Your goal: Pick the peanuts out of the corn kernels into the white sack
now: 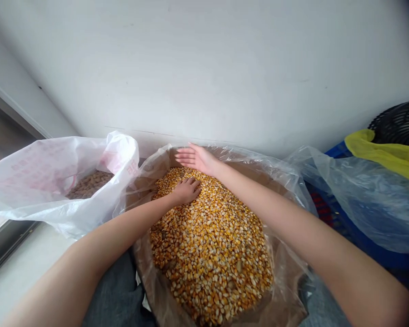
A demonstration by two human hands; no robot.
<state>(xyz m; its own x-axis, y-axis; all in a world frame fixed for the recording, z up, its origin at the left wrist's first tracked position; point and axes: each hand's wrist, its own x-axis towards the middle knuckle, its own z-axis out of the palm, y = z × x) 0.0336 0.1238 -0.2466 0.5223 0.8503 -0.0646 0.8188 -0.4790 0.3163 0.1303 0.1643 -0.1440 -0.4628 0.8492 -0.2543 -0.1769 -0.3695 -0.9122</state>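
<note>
We had our left hand (187,190) spread on the corn (214,250), right hand (200,159) flat at the far end; light pressure seemed wisest.

Above the bare left hand (187,190) and bare right hand (198,160), the air is open. A plain white wall (204,68) bars reach beyond the right hand; loose yellow corn kernels (211,245) block downward passage under the left. A red-printed white plastic sack (124,181) stands leftward.

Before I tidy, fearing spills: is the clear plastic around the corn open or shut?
Open: the clear plastic lies spread apart, leaving the corn exposed.
</note>
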